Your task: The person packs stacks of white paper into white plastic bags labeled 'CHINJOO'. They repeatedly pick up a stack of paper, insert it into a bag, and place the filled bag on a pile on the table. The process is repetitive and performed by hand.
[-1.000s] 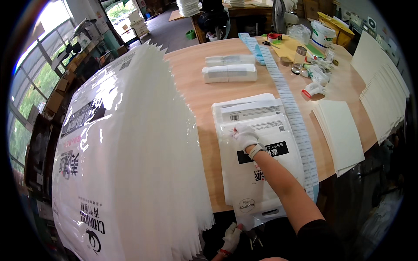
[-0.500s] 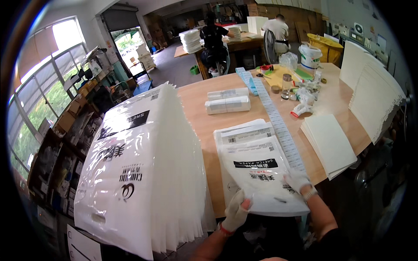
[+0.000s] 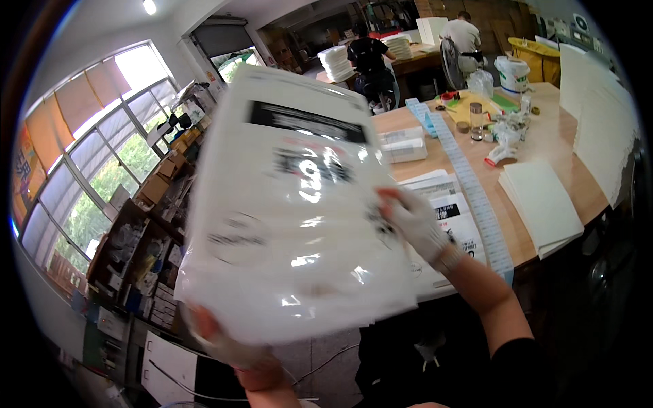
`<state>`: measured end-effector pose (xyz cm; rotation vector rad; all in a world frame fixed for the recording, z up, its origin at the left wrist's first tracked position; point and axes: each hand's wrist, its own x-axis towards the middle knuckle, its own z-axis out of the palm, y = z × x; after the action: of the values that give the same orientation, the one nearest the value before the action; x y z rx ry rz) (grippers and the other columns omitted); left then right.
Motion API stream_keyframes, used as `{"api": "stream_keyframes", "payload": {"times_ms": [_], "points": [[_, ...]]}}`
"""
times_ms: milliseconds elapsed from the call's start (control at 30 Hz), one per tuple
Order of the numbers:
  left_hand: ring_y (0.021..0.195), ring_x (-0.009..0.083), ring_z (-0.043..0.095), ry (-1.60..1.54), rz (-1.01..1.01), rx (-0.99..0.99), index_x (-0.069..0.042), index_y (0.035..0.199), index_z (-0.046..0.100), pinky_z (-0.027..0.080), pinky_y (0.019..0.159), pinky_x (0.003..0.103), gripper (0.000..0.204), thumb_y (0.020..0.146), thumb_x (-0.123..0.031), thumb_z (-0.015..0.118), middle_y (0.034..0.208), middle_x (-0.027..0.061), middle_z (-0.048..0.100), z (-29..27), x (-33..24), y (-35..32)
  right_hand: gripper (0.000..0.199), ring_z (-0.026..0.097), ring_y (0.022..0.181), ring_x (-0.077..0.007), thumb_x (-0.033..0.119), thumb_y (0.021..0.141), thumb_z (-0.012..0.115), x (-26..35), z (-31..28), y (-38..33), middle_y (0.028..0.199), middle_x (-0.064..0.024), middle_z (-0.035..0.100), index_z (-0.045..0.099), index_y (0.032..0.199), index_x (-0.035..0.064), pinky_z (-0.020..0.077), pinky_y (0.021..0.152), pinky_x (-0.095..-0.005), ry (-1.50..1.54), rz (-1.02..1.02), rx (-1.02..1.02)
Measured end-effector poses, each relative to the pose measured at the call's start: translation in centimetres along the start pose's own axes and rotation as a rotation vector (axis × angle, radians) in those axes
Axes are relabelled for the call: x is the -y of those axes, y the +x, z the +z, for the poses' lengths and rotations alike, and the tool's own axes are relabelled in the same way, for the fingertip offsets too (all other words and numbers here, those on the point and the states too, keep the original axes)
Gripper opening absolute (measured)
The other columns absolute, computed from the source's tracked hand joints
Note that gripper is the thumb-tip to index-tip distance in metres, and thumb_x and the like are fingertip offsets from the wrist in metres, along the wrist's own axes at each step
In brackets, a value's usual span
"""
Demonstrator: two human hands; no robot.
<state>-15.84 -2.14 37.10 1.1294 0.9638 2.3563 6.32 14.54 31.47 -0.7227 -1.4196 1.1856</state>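
A large pack of white sheets in clear printed plastic (image 3: 292, 211) is raised and tilted in front of me, with a black label band near its top. My left hand (image 3: 231, 343), in a pale glove with bare fingertips, is closed on its lower left corner, blurred by motion. At its right edge my right hand (image 3: 411, 217), gloved the same way, holds the pack with fingertips on its front. Partly hidden behind that hand, similar printed packs (image 3: 469, 234) lie at the table's near edge.
On the wooden table (image 3: 544, 146) are a blue-white measuring strip (image 3: 469, 183), rolled plastic bags (image 3: 405, 146), white boards (image 3: 541, 204), a glass jar (image 3: 476, 122) and a white bucket (image 3: 511, 75). Shelves (image 3: 146, 272) stand left. Two people (image 3: 369, 64) work at the back.
A pack has come up close before me in both hands. The tall fanned bag stack at the left no longer shows. My view has turned slightly leftward.
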Motion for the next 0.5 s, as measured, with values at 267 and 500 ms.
{"api": "stream_keyframes", "payload": {"times_ms": [267, 500], "points": [[0.096, 0.0195, 0.053, 0.673, 0.165, -0.012, 0.000, 0.115, 0.048, 0.044, 0.085, 0.031, 0.034, 0.091, -0.023, 0.040, 0.110, 0.0100, 0.053, -19.6, 1.7, 13.3, 0.032, 0.056, 0.060, -0.0121, 0.033, 0.087, 0.051, 0.6, 12.8, 8.5, 0.064, -0.0079, 0.060, 0.065, 0.089, 0.0035, 0.0451, 0.060, -0.0311, -0.336, -0.168, 0.438], [0.061, 0.0098, 0.045, 0.395, -0.224, -0.198, -0.010, 0.087, 0.054, 0.039, 0.055, 0.026, 0.027, 0.091, -0.035, 0.043, 0.072, -0.0042, 0.050, -22.0, 18.5, -4.0, 0.027, 0.046, 0.052, -0.0054, 0.012, 0.091, 0.046, -6.5, 3.8, 1.2, 0.060, 0.0012, 0.050, 0.060, 0.112, 0.0046, 0.0429, 0.053, -0.0228, 0.511, -0.053, 0.340]]}}
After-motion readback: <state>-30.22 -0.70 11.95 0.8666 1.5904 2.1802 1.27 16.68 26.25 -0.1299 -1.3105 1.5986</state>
